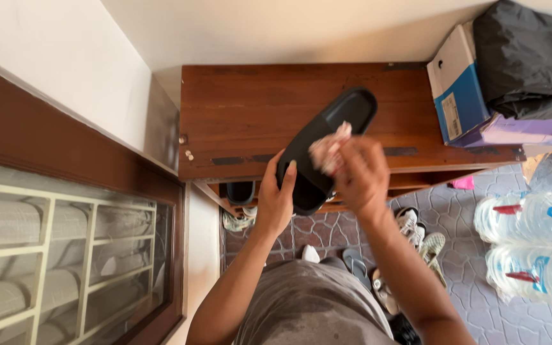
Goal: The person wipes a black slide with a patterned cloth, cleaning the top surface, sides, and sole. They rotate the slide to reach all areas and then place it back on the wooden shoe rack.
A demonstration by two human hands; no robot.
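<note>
My left hand (275, 199) grips the near end of a black slide sandal (338, 121), holding it up sole side towards me over the brown wooden shoe cabinet (244, 115). My right hand (362, 176) is closed on a crumpled pale cloth (328, 150) and presses it against the middle of the sandal. The sandal's far end points up and to the right above the cabinet top.
A blue and white shoebox (458, 89), a purple box (531, 131) and a black bag (531, 57) sit on the cabinet's right end. Shoes and sandals (416, 239) lie on the patterned floor. Large water bottles (535, 239) stand at right. A barred window (65, 255) is at left.
</note>
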